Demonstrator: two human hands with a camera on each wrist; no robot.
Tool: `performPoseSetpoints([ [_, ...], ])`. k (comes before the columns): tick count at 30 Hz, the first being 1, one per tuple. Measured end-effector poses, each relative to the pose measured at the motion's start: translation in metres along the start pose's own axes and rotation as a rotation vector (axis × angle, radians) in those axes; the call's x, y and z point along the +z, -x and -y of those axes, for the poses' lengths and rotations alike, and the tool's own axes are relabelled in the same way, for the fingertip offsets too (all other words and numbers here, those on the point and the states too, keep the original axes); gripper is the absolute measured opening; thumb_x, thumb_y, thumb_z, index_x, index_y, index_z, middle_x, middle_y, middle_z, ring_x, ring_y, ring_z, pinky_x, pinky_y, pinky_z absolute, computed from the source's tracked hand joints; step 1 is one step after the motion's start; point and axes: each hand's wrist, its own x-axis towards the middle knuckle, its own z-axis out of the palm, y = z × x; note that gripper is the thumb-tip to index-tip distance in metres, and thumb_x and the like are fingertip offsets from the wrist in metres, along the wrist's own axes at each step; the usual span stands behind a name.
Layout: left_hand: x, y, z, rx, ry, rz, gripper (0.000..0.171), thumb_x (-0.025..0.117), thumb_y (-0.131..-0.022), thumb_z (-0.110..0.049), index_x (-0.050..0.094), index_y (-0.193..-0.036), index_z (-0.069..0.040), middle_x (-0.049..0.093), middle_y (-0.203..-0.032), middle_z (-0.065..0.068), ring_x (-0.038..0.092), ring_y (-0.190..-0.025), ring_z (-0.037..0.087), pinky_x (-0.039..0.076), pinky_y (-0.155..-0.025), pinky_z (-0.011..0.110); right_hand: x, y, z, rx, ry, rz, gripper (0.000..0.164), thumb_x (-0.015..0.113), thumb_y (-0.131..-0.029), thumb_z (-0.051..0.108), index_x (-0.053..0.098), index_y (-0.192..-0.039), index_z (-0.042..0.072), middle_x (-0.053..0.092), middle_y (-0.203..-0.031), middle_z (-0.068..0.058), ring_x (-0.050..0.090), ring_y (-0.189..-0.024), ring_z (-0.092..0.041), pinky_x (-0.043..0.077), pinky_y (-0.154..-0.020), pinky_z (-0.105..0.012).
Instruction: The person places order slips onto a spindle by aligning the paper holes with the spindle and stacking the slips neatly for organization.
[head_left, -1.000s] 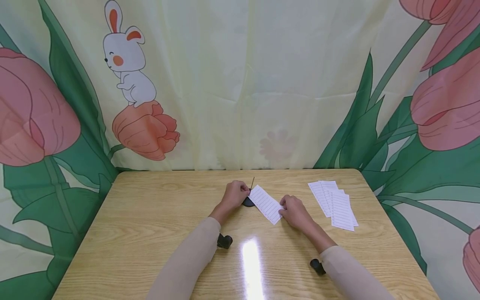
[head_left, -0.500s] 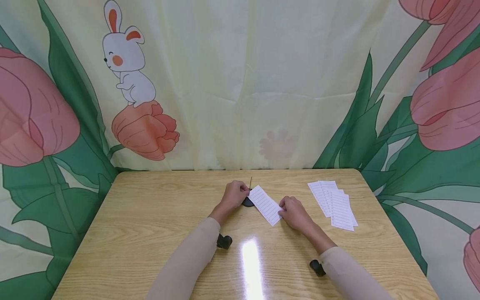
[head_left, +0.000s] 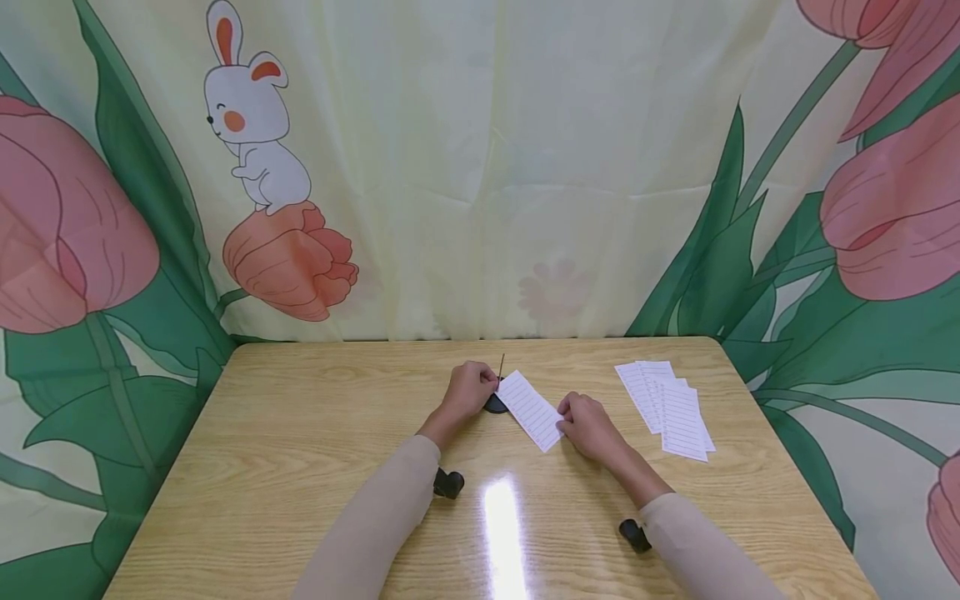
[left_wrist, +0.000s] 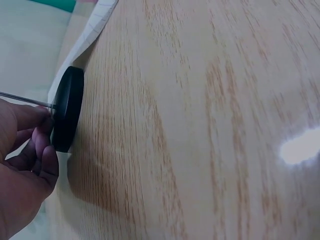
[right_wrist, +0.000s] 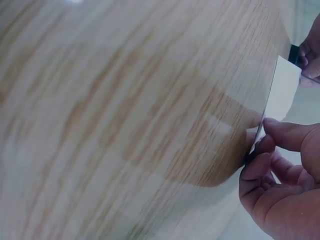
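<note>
A receipt spike with a round black base [head_left: 496, 405] and a thin upright rod [head_left: 502, 367] stands near the table's far edge. My left hand [head_left: 470, 388] pinches low on the spike; in the left wrist view its curled fingertips [left_wrist: 46, 122] are right where the rod meets the base [left_wrist: 70, 107]. A lined white paper slip [head_left: 529, 411] slants from the spike toward my right hand [head_left: 588, 426]. That hand pinches the slip's near end between thumb and fingers, as the right wrist view shows the slip [right_wrist: 281, 92] held up on edge. The slip's far corner overlaps the rod.
Several similar lined slips [head_left: 681, 421] lie overlapping on the table at the right. The wooden table [head_left: 315, 467] ends at a patterned curtain [head_left: 465, 208] behind. Black wrist cameras [head_left: 448, 483] sit on both forearms.
The rod leaned a little to the right a second ago and now stands more upright. My left hand has shifted slightly left; the right hand and slip have barely moved.
</note>
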Motion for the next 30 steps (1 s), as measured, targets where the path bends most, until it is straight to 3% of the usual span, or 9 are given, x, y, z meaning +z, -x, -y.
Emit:
performPoseSetpoints([
  [10,-0.002,0.003,0.0,0.015,0.013,-0.011,0.009,0.071,-0.097,-0.009,0.074,-0.09,-0.004,0.069,-0.084,0.006,0.06,-0.078,0.015,0.051,-0.07,0.027,-0.004,0.001,-0.005,0.012,-0.018,-0.016,0.017,0.073,-0.094,0.005,0.064,-0.108,0.0,0.066,-0.099,-0.011,0.064,-0.093,-0.022,0.055,-0.081,-0.038],
  [21,-0.008,0.007,0.001,0.006,0.034,-0.031,0.006,0.071,-0.098,-0.01,0.073,-0.094,-0.005,0.069,-0.089,0.007,0.061,-0.082,0.017,0.054,-0.074,0.03,-0.01,0.002,-0.01,-0.013,-0.075,-0.05,0.019,0.073,-0.095,0.01,0.065,-0.11,0.002,0.066,-0.094,-0.005,0.061,-0.083,-0.017,0.052,-0.079,-0.035],
  [30,-0.011,0.009,0.006,0.053,0.022,-0.041,0.006,0.072,-0.097,-0.01,0.073,-0.098,-0.004,0.07,-0.094,0.008,0.062,-0.084,0.017,0.054,-0.077,0.032,-0.009,0.006,-0.011,-0.052,-0.124,-0.069,0.02,0.074,-0.095,0.01,0.065,-0.112,0.002,0.067,-0.095,-0.005,0.064,-0.083,-0.015,0.053,-0.077,-0.032],
])
